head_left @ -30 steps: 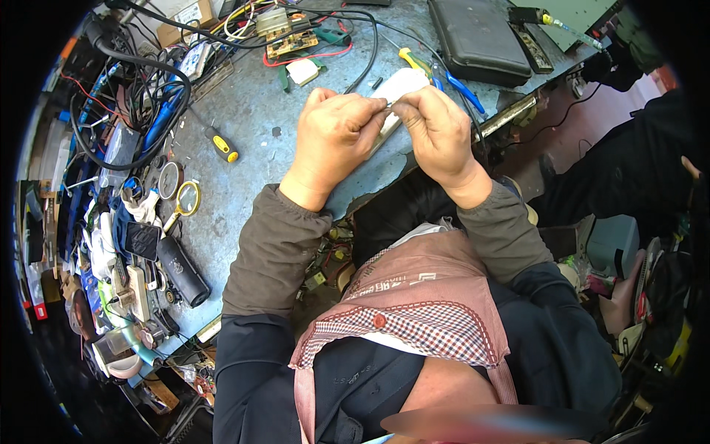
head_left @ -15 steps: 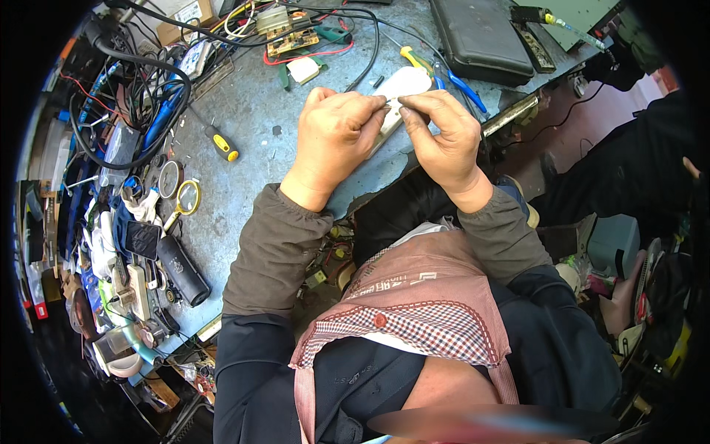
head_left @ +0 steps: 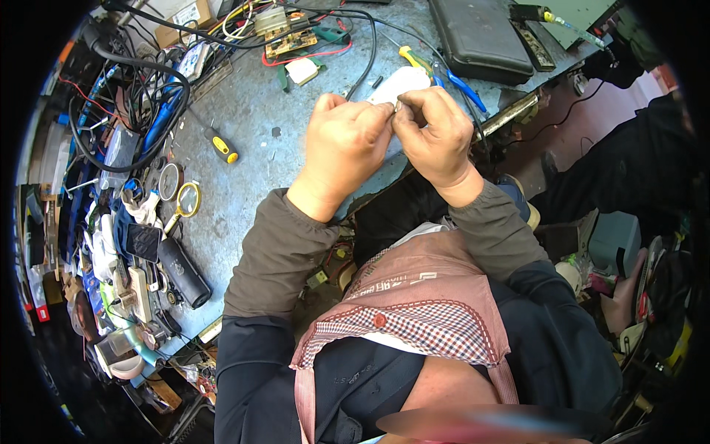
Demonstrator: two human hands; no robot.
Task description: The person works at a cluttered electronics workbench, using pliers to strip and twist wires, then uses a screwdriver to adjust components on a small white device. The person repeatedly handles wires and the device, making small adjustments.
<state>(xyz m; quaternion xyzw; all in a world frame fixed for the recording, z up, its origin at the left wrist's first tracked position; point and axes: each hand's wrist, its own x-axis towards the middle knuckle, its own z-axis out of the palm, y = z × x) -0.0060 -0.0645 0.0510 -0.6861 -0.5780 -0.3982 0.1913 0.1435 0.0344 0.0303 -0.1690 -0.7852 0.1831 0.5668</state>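
My left hand (head_left: 346, 137) is closed in a pinch, its thumb and finger pressed together close to the other hand's tips. Meeting it, my right hand (head_left: 435, 133) also pinches with bent fingers. Whatever sits between the fingertips is too small and too covered to name. Just beyond them lies a white rounded object (head_left: 405, 80) on the bench, its near part hidden by my hands. A yellow-and-green-handled screwdriver (head_left: 413, 56) and blue-handled pliers (head_left: 467, 92) lie right behind it.
The blue workbench (head_left: 244, 140) holds a yellow-black screwdriver (head_left: 221, 145), a magnifying glass (head_left: 188, 198) and a black cylinder (head_left: 183, 272). Cables and a circuit board (head_left: 290, 41) lie at the back. A black case (head_left: 481, 41) stands at the back right. Clutter crowds the left edge.
Both hands have shifted slightly nearer to me, and their fingertips have come closer together. The pale, long part seen between them before is now covered.
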